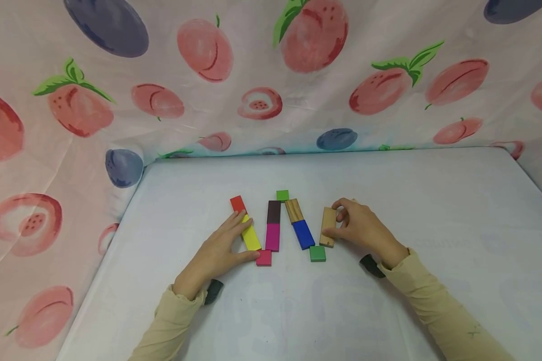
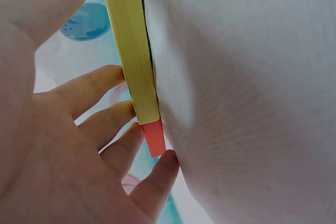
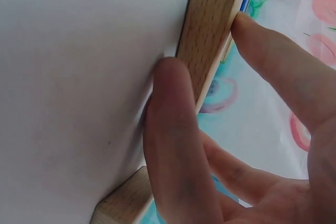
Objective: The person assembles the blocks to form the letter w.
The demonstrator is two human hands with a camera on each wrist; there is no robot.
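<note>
Coloured blocks form a zigzag on the white table. My left hand [image 1: 217,250] lies along its left end, fingertips at the red block [image 1: 237,202] and the yellow block [image 1: 251,235]. Its thumb reaches the pink block [image 1: 264,258]. In the left wrist view, the fingers meet the side of the yellow block [image 2: 131,51]. My right hand [image 1: 363,225] pinches a plain wooden block [image 1: 327,220] between thumb and fingers at the zigzag's right. A second wooden block [image 3: 126,200] shows beside that hand in the right wrist view; in the head view the hand mostly hides it.
Between the hands run a dark brown block [image 1: 274,212], a magenta block [image 1: 273,237], a light green block [image 1: 282,195], a striped wooden piece [image 1: 294,210], a blue block [image 1: 303,234] and a green block [image 1: 318,253]. A fruit-print cloth [image 1: 298,120] hangs behind the table [image 1: 271,321].
</note>
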